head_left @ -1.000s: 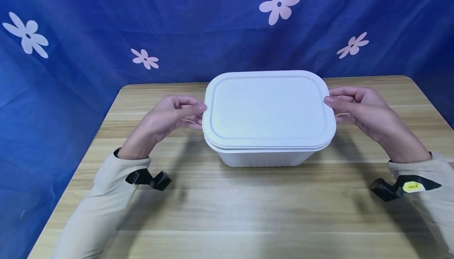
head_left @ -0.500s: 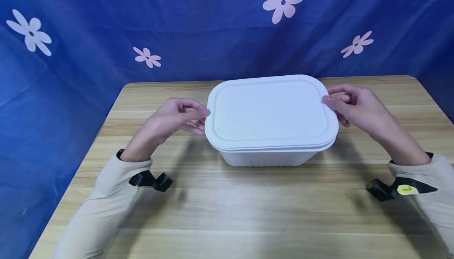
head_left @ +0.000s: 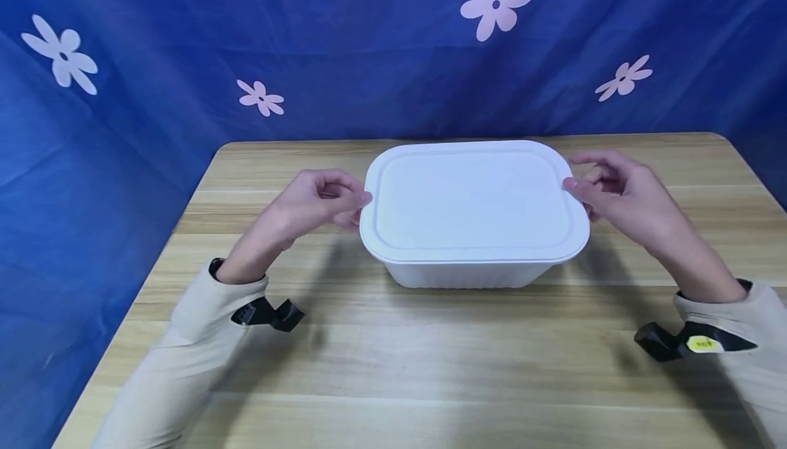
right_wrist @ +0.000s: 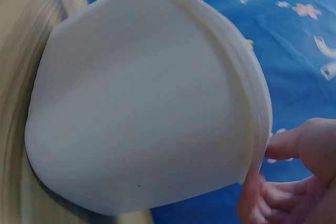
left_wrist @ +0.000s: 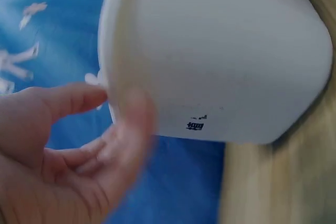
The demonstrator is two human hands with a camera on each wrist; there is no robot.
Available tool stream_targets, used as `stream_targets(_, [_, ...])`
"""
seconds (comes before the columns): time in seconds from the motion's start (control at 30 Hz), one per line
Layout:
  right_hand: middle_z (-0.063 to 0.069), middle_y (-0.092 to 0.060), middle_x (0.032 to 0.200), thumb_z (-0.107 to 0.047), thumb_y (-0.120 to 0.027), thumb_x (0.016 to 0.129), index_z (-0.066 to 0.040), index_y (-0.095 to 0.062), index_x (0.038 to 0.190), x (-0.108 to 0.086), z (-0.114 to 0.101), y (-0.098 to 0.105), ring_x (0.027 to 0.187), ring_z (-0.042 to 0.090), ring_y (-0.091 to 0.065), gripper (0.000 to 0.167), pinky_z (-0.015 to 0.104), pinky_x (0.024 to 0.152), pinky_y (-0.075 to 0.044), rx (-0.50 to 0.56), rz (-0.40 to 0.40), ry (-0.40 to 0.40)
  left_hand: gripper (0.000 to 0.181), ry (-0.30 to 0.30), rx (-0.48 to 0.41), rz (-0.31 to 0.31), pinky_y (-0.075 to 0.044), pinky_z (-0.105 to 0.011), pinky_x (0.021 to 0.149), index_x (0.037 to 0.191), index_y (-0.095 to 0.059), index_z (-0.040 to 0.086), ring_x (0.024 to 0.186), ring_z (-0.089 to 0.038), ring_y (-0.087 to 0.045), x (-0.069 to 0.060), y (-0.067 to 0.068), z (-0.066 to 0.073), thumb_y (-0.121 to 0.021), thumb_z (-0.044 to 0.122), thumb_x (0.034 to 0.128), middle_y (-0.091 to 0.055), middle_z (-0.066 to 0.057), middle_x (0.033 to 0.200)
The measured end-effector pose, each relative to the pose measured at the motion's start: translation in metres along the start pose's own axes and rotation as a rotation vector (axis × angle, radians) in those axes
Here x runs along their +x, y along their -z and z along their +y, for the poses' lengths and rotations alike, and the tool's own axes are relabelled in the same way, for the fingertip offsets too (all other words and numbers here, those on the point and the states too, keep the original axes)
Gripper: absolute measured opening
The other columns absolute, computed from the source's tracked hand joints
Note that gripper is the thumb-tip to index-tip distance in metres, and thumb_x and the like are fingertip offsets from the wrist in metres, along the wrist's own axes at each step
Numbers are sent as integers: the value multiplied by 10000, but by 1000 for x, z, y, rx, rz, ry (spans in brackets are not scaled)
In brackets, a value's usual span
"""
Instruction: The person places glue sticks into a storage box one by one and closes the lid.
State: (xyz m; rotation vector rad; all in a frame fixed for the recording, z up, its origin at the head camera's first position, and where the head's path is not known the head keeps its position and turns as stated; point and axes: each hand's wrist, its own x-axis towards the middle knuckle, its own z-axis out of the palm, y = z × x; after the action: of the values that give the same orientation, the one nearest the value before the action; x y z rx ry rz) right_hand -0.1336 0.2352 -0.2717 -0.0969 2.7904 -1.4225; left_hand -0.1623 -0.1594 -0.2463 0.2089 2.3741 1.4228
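Note:
A white plastic storage box [head_left: 467, 275] stands on the table with a white lid [head_left: 473, 203] lying over its top. Along the front, lid and box rim sit close together. At the left end my left hand [head_left: 316, 203] pinches the lid's edge, thumb on top and fingers at the rim. My right hand [head_left: 633, 196] does likewise at the right end, its thumb on the lid's upper face. Small dark print shows on the box wall [left_wrist: 226, 77] in the left wrist view. The inside of the box is hidden.
The wooden table [head_left: 455, 360] extends in front of the box and to both sides. Behind it hangs a blue curtain [head_left: 369, 46] with pale flowers, close to the table's back edge. Each sleeved wrist carries a black camera mount [head_left: 270, 314].
The lid's back edge has come down, and the gap along the front has narrowed. Both hands have stayed at the lid's ends, following it down.

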Motion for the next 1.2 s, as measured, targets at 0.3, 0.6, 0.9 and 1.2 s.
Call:
stream_targets(0.3, [219,-404,1445,-266,-571,980,-19,-513,1345,2,-26,-24,1312,421,-374,444,622,1049,-331,-337,-10,412,532,-410,633,129,-204,-449,1189,1417,-381,-65,1417,-361,-243,-4,-38,16,-459,292,1030,-334,-243,1494])
stream_targets(0.6, [182,-18,1598,-471,-361,1028,50,-174,1499,4,-30,-28,1470,307,30,727,501,1199,-38,-496,-244,278,627,-338,850,1,53,-397,1201,1492,-185,-73,1452,-365,51,7,-66,30,-233,377,1059,-103,-268,1563])
stream_targets(0.9, [141,74,1600,-526,-357,1009,27,-50,1511,5,-26,-31,1468,276,87,807,481,1203,-10,-531,-265,240,710,-231,938,0,66,-444,1200,1510,-132,-46,1461,-310,65,12,-74,33,-195,480,1038,-12,-207,1590])
stream_targets(1.2, [125,73,1604,-520,-384,1001,20,-43,1513,4,-23,-34,1470,278,81,819,476,1205,-9,-525,-241,246,769,-189,1000,-22,86,-435,1197,1519,-98,-19,1458,-298,93,12,-75,33,-199,553,1016,36,-184,1591])
